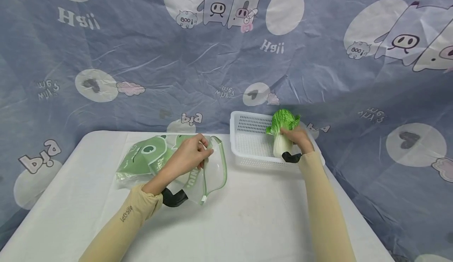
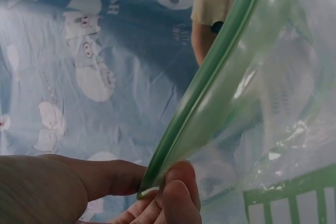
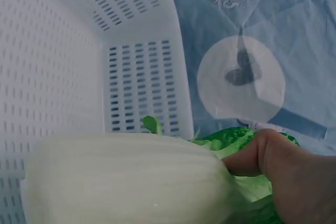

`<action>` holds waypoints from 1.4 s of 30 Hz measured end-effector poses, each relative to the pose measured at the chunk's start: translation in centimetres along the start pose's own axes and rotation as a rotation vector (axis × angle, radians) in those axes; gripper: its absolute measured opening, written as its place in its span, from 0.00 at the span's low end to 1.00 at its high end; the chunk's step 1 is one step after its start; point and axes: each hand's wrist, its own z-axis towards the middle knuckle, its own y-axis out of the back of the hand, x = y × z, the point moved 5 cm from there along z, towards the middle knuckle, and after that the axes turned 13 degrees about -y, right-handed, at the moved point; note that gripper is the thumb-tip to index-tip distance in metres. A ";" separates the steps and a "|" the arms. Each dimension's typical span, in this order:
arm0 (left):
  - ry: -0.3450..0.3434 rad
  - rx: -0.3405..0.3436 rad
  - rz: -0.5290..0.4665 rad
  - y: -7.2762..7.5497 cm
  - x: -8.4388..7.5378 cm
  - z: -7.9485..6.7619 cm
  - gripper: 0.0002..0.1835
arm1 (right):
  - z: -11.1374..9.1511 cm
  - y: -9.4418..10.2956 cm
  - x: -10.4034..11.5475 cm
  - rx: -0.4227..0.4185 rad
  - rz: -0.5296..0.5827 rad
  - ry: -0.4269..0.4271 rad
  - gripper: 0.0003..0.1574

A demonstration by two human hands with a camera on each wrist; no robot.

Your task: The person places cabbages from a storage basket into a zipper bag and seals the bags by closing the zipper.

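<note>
A clear and green zip bag (image 1: 141, 156) with a cartoon face lies on the left of the table. My left hand (image 1: 189, 156) pinches its green-edged mouth, which gapes toward the right. In the left wrist view, the thumb and fingers grip the green zip strip (image 2: 197, 95) near one corner. Over the basket, my right hand (image 1: 297, 136) grips a napa cabbage (image 1: 282, 142) around its upper part, green leaves up and white base down. The right wrist view shows the thumb (image 3: 247, 158) pressing the cabbage where white stalk meets leaf; the other fingers are hidden.
A white perforated plastic basket (image 1: 253, 146) stands at the table's back right, under the cabbage. The white-covered table (image 1: 244, 222) ends at a blue-grey printed cloth (image 1: 198, 69) hanging behind it. A small white slider (image 1: 203, 199) sits at the bag mouth's near end.
</note>
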 end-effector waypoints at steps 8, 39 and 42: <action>0.015 -0.009 0.009 0.5 0.2 0.1 0.11 | -5.9 0.5 3.1 -0.275 0.155 0.136 0.40; 0.022 -0.094 -0.063 1.4 -0.4 0.1 0.06 | -22.7 -14.8 7.3 0.077 0.683 0.527 0.23; 0.023 -0.098 -0.053 1.6 -0.5 -0.1 0.07 | -22.6 -15.7 7.5 0.167 0.611 0.530 0.26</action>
